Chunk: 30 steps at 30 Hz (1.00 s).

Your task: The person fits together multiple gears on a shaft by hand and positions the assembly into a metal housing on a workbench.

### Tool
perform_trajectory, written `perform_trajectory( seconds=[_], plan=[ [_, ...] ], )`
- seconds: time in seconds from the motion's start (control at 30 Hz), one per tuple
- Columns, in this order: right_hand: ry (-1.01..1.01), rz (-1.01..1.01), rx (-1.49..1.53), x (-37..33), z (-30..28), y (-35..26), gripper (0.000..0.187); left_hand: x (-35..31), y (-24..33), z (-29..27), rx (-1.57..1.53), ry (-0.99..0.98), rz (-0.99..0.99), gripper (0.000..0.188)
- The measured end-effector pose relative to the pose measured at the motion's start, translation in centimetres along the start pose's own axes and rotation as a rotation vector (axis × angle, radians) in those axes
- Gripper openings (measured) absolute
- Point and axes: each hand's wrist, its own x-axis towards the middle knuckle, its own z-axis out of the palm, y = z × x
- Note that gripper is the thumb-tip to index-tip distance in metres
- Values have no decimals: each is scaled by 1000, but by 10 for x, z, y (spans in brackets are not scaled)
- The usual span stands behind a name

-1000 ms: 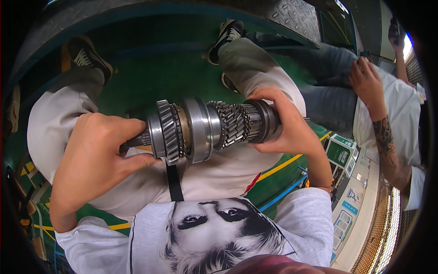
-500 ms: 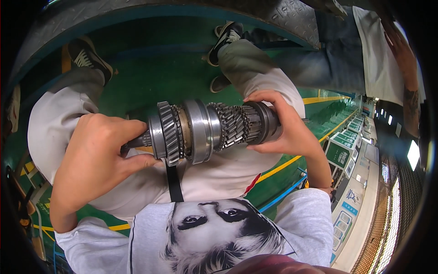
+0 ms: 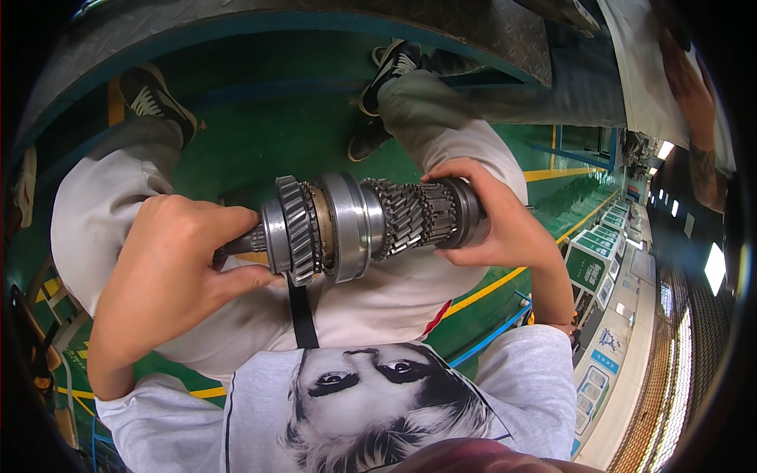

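Observation:
A metal gear shaft (image 3: pixel 347 229) lies crosswise over my lap, held up between both hands. Along it sit a helical gear, a brass-coloured ring, a wide smooth steel collar and several toothed gears. My left hand (image 3: pixel 177 260) is closed on its thin splined left end, thumb and fingers around it. At the other end, my right hand (image 3: pixel 497 221) wraps the dark ringed hub, thumb below and fingers above. The palm side of that grip is hidden.
A dark metal workbench edge (image 3: pixel 315 22) curves across the far side. Another person (image 3: pixel 670 79) stands at the far right, close to the bench. Under my legs is a green floor (image 3: pixel 252 134) with yellow lines. Wall panels (image 3: pixel 595 268) run along the right.
The gear shaft and my right hand have shifted very slightly to the right. The other person at the right has moved their legs and body; my left hand keeps its grip.

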Motion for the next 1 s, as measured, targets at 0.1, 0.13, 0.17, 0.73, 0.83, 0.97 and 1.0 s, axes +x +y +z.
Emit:
perform_trajectory(
  seconds=[0.1, 0.13, 0.17, 0.73, 0.83, 0.97, 1.0],
  plan=[
    [-29, 122, 70, -2, 0, -1, 81, 0, 1, 0, 5, -2, 1, 31],
    [-25, 98, 65, -2, 1, -1, 81, 0, 1, -1, 7, -8, -1, 31],
    [-16, 78, 72, -2, 1, -1, 81, 0, 1, -1, 35, -20, -11, 31],
    [56, -4, 68, 2, 8, 1, 82, 0, -1, 0, 2, -10, -8, 31],
    [57, -5, 83, 2, 8, 1, 82, 1, -1, -1, -2, -14, -14, 30],
    [75, -3, 103, 2, 10, 3, 81, 1, 0, -1, 12, -36, -39, 30],
    [79, -2, 99, 2, 10, 3, 81, 1, 0, -1, -8, -26, -24, 30]
  ],
)
